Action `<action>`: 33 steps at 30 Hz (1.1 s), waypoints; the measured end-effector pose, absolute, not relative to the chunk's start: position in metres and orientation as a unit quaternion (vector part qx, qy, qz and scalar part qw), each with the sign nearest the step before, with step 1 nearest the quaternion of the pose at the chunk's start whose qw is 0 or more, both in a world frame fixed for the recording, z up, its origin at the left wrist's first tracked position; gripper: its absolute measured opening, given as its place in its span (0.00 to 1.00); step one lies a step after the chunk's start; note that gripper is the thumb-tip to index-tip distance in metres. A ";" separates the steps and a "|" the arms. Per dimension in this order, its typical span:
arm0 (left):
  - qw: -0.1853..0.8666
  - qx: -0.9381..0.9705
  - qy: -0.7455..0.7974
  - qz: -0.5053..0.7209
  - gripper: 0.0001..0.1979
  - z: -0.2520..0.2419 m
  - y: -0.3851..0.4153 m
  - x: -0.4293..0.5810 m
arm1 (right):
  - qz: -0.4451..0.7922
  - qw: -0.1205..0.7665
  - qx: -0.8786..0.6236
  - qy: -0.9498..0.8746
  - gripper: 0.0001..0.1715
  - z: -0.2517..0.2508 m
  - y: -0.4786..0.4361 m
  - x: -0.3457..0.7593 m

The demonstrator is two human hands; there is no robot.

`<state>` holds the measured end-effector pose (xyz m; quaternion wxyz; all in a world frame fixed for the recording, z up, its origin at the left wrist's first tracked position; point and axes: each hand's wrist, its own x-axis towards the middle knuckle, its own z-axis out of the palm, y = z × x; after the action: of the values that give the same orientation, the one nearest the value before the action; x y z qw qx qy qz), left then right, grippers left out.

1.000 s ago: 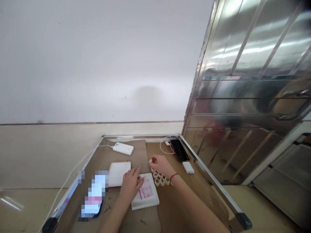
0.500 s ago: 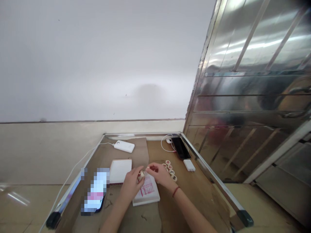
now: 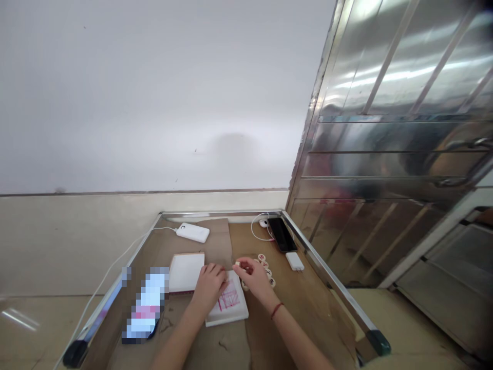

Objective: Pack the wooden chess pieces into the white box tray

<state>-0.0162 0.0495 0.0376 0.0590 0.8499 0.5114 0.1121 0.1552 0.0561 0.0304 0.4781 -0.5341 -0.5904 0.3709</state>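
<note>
My right hand (image 3: 252, 275) pinches a round, cream xiangqi piece (image 3: 237, 264) between thumb and fingertips, just above the far right corner of a shallow white box (image 3: 227, 320). Pink lines are drawn on the box's inside. Over the box's far left part, my left hand (image 3: 210, 285) is palm down with its fingers curled; whatever they hold is hidden under them. To the right of the box, several xiangqi pieces (image 3: 265, 265) with red or black characters lie close together, partly behind my right hand.
A white lid-like tray (image 3: 187, 272) lies left of the box. Around them are a blurred-out phone (image 3: 146, 306), a white power bank (image 3: 192, 232) with a cable, a black phone (image 3: 282, 235) and a white charger (image 3: 295, 261). A metal rail (image 3: 327, 277) edges the cardboard-covered table.
My left hand has turned palm down, covering the red-marked piece that showed in its fingers. My right hand has drawn slightly away from the left with a piece in its pinch. The view has shifted slightly.
</note>
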 end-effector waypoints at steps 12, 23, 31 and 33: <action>0.028 0.845 0.522 0.114 0.07 0.034 0.047 -0.015 | 0.345 0.415 -0.528 -0.656 0.12 0.033 0.049 0.143; 0.051 0.825 0.555 0.092 0.23 0.027 0.052 -0.026 | 0.153 0.238 -0.550 -0.786 0.11 0.036 0.046 0.136; 0.075 0.833 0.545 0.063 0.16 0.037 0.048 -0.028 | 0.098 0.209 -0.520 -0.822 0.11 0.029 0.048 0.138; 0.080 0.836 0.540 0.060 0.16 0.040 0.048 -0.028 | 0.079 0.203 -0.513 -0.830 0.08 0.025 0.048 0.139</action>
<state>-0.0281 0.0476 0.0395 0.0797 0.8358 0.5399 0.0597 0.1388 0.0481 0.0251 0.2027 -0.5129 -0.8304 0.0791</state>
